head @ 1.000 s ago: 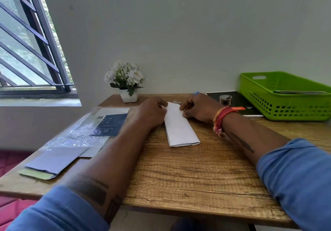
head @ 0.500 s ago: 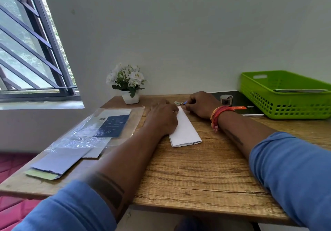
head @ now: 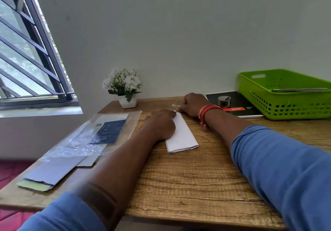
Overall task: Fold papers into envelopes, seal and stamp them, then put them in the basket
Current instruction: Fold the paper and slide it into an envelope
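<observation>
- Wood table (head: pixel 188 177) stands against a pale wall, with a window on the left
- Folded paper (head: pixel 182 135) lies near the far middle of the table, its long side pointing away
- Left hand (head: pixel 159 125) presses down on the paper's left side; whether its fingers are curled I cannot tell
- Right hand (head: pixel 192 104) sits just past the paper's far end, fingers curled as if pinching something small; what it is I cannot tell
- Green basket (head: pixel 286 105) sits at the far right corner, and something flat lies in it
- I think the folding is nearly done; sealing, stamping and the basket are left
- Near half of the table has lots of room; a plastic bag (head: pixel 93 135) fills the left edge
</observation>
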`<move>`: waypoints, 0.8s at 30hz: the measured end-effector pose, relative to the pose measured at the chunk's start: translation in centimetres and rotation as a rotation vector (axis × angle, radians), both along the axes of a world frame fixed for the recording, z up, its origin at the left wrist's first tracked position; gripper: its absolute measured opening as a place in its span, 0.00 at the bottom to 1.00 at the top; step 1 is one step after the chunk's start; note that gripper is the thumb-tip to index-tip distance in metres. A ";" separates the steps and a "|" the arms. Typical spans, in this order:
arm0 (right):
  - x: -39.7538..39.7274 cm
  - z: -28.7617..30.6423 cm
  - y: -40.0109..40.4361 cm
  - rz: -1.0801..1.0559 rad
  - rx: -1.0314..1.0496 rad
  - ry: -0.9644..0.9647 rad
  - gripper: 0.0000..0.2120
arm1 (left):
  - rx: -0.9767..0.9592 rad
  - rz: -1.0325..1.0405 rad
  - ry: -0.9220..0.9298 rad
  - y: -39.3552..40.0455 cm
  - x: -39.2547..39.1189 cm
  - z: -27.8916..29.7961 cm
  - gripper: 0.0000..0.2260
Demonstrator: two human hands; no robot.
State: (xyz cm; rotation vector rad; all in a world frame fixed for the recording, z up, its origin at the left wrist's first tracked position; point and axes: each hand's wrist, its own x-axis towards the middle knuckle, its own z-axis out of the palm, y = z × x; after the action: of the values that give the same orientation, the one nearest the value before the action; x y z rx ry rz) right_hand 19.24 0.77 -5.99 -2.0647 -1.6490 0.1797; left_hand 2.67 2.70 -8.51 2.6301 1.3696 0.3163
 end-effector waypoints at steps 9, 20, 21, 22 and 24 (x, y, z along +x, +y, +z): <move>0.4 1.0 -1.8 0.085 -0.114 0.039 0.17 | -0.001 0.008 0.003 0.3 0.2 -0.1 0.25; 0.5 1.5 -4.8 0.152 -0.217 -0.015 0.17 | -0.001 0.018 0.023 0.8 0.2 -0.4 0.25; 0.5 1.6 -5.1 0.151 -0.228 -0.023 0.18 | 0.000 0.017 0.025 0.9 0.3 -0.4 0.25; 0.5 1.6 -5.3 0.153 -0.238 -0.031 0.19 | 0.000 0.018 0.027 0.8 0.2 -0.4 0.25; 0.4 1.8 -5.7 0.163 -0.259 -0.039 0.20 | 0.002 0.019 0.031 0.8 0.2 -0.3 0.25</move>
State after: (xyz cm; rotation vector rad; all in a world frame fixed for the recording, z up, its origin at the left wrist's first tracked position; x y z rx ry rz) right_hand 19.66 -4.95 -4.20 -2.1278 -1.9044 0.4313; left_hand 2.87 3.49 -8.85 2.6358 1.4055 0.2799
